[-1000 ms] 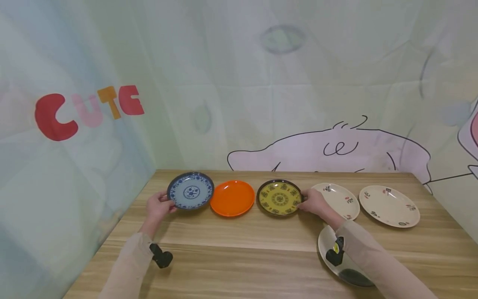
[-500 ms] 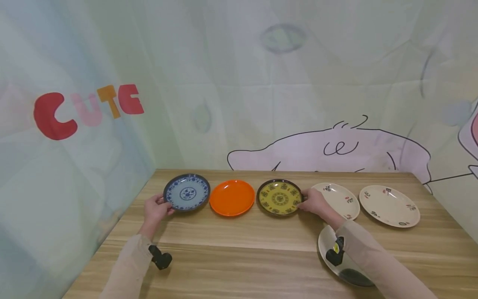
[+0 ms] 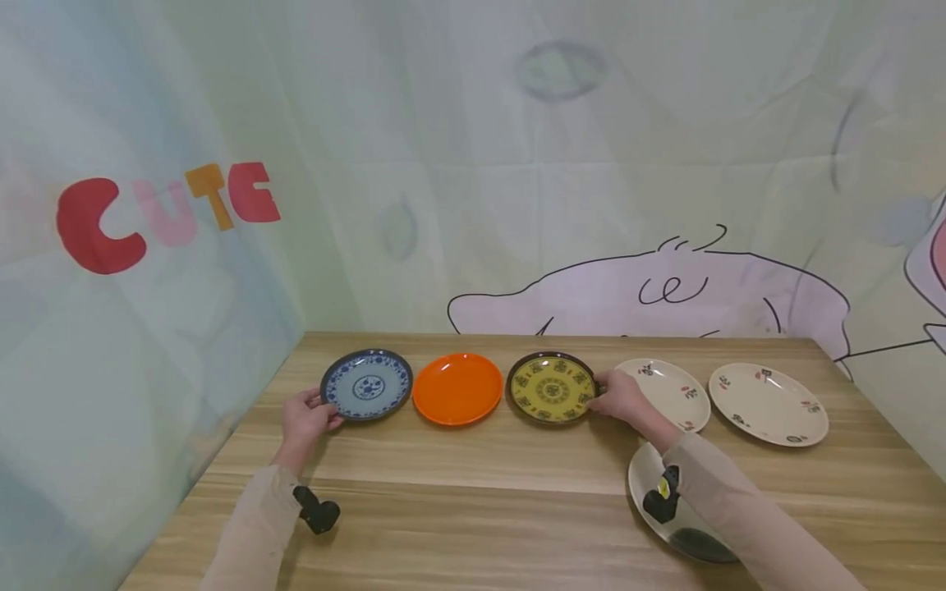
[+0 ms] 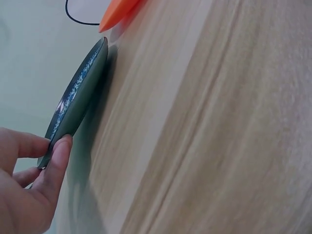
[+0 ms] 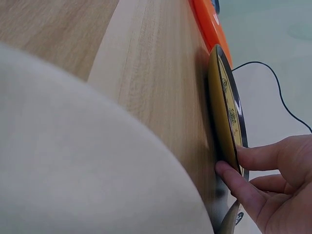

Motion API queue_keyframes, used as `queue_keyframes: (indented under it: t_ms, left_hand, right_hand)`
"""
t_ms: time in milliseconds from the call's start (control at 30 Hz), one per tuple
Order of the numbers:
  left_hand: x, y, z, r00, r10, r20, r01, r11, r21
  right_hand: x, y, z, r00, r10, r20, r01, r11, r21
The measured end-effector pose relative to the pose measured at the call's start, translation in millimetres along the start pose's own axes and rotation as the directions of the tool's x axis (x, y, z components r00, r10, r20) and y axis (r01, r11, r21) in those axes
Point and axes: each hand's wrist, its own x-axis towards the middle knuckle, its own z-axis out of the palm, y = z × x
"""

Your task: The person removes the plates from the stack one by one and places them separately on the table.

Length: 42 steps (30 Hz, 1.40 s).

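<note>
At the left end of a row of plates, my left hand (image 3: pixel 303 422) pinches the rim of a blue-and-white patterned plate (image 3: pixel 368 386). In the left wrist view that plate (image 4: pixel 78 95) stands slightly off the wood at its near rim, its shadow beside it. My right hand (image 3: pixel 622 399) holds the right rim of a yellow plate (image 3: pixel 553 387) with a dark edge; thumb and fingers grip it in the right wrist view, where the plate (image 5: pixel 225 107) looks a little tilted. Between the two lies a plain orange plate (image 3: pixel 458 389), touched by neither hand.
Two cream plates with small motifs, one round (image 3: pixel 668 394) and partly behind my right hand, one oval (image 3: pixel 769 405), lie to the right. A pale plate with a dark green patch (image 3: pixel 698 538) sits under my right forearm. The wooden table (image 3: pixel 458 509) meets a printed curtain (image 3: pixel 414 205).
My left hand has moved the blue plate left and slightly down toward the table, so it no longer overlaps the orange plate's edge. The right hand and yellow plate stay nearly still.
</note>
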Motion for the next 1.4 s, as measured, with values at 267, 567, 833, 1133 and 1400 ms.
queue_keyframes:
  t_ms: [267,567,833,1133,1400]
  left_hand:
    - [3.8,-8.1,0.1,1.000,-0.029,0.009,0.028,0.999,0.025]
    - [6.7,-15.8,-0.9,0.999,-0.055,0.002,0.054,0.998,0.036]
    - [4.0,-13.2,0.2,0.997,-0.070,-0.014,0.071,0.997,0.040]
    - [3.4,-11.8,0.5,0.996,-0.086,-0.023,0.088,0.994,0.062]
    - [1.1,-12.3,-0.1,0.997,-0.072,-0.037,0.076,0.990,0.118]
  right_hand:
    - [-0.3,0.1,-0.5,1.000,0.009,0.001,-0.009,1.000,0.016]
    - [-0.2,0.7,0.2,1.000,-0.016,0.005,0.016,1.000,0.014]
    - [-0.2,0.0,-0.1,1.000,0.000,0.010,-0.001,0.999,0.036]
    - [0.5,-0.8,0.9,1.000,0.024,0.005,-0.024,0.997,0.080]
    - [1.5,-1.0,0.4,0.999,0.049,0.016,-0.050,0.987,0.150]
